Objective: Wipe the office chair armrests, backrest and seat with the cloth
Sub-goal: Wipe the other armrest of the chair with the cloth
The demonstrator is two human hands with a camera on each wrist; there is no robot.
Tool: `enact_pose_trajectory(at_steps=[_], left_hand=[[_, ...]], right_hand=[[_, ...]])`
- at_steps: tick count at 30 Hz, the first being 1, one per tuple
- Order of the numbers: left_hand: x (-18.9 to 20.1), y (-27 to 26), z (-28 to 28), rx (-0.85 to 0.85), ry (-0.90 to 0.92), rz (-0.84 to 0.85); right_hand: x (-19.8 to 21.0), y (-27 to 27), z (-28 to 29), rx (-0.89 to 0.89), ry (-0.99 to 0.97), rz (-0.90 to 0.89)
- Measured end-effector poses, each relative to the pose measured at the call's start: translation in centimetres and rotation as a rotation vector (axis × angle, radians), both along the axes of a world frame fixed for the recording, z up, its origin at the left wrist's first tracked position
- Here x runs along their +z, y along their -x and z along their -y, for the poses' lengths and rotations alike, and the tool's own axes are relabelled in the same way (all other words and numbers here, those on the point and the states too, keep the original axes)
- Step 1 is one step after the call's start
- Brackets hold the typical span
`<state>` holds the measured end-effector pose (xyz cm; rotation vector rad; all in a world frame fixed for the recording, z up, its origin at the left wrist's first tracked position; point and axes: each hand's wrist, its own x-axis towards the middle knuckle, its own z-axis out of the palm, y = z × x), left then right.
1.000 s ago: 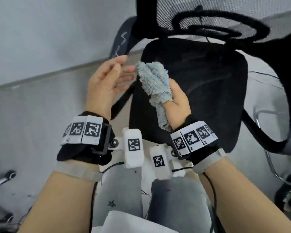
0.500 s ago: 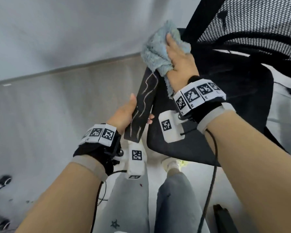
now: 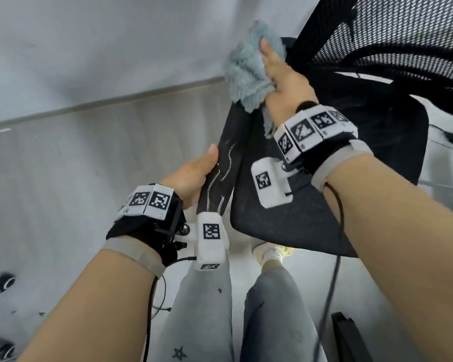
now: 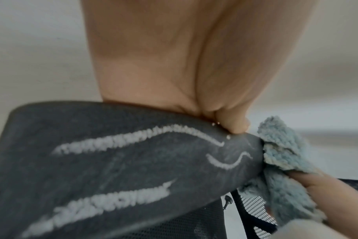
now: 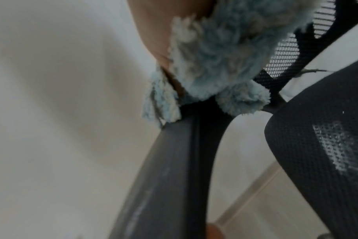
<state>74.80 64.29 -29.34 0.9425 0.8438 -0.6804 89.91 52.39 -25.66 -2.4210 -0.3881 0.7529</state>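
A black office chair stands before me, with a mesh seat (image 3: 332, 184) and a mesh backrest (image 3: 408, 30). Its left armrest (image 3: 225, 165) is a dark pad with white chalk-like streaks (image 4: 117, 142). My left hand (image 3: 194, 176) grips the near end of that armrest, thumb on top. My right hand (image 3: 283, 77) holds a fluffy light-blue cloth (image 3: 249, 74) and presses it on the armrest's far end. In the left wrist view the cloth (image 4: 282, 155) wraps over the pad's tip. The right wrist view shows the cloth (image 5: 215, 64) bunched above the armrest (image 5: 174, 169).
A pale wall with a baseboard (image 3: 115, 100) runs behind the chair over a grey floor. A chair caster (image 3: 3, 280) sits at the far left. My legs (image 3: 207, 309) stand close to the seat's front edge. A black object (image 3: 348, 335) lies low at the right.
My right hand carried the cloth from above the seat onto the armrest's far end. My left hand went from open in the air to gripping the armrest's near end.
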Motion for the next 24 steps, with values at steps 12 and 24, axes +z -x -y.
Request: enact_pose_trajectory(at_steps=[12,24], left_hand=[[-0.1,0.9,0.5,0.031,0.045,0.068],[-0.2,1.9,0.6,-0.035,-0.074,0.140]], right_hand=[[1.8,2.4,-1.8,0.098,0.325,0.103],[1.1,2.0,-3.4,-0.036,0.315,-0.004]])
